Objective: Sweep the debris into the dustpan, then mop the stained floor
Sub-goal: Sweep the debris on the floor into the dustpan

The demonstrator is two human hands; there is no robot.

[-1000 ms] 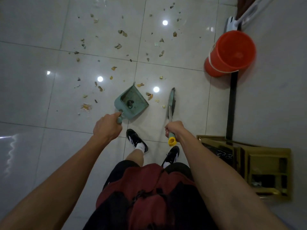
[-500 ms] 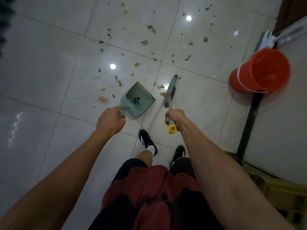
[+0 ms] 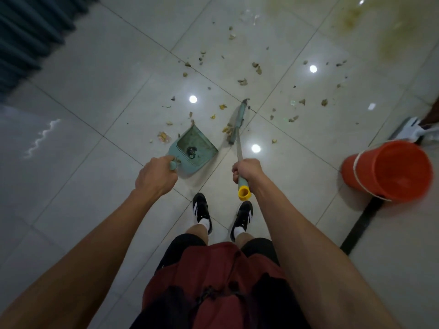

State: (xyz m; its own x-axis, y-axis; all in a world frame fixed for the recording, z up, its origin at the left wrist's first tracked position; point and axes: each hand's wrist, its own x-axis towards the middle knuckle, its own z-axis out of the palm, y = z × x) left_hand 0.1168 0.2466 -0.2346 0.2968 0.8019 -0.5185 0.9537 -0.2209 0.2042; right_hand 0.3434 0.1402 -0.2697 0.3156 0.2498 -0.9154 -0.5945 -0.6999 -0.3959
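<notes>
**A:** What are the hands holding?

**B:** The left hand (image 3: 155,176) is curled round the handle of a teal dustpan (image 3: 193,151), which sits low at the floor, its mouth facing away from the person. The right hand (image 3: 247,170) is wrapped tight round the shaft of a broom (image 3: 237,125), just above its yellow end cap. The broom head rests on the tiles just right of the pan's mouth, a small clump of scraps against it.

**B:** Debris (image 3: 256,67), in small brownish bits, lies scattered across the pale tiled floor (image 3: 95,96) beyond pan and broom.

**A:** How far along is the job?

**B:** Early, I judge. The pan holds one dark lump and little else; most scraps are still loose. A yellow-brown stain (image 3: 370,22) spreads at the upper right, not yet mopped. An orange bucket (image 3: 392,172) stands at the right, with what seems a white mop head (image 3: 413,125) just beyond it
</notes>
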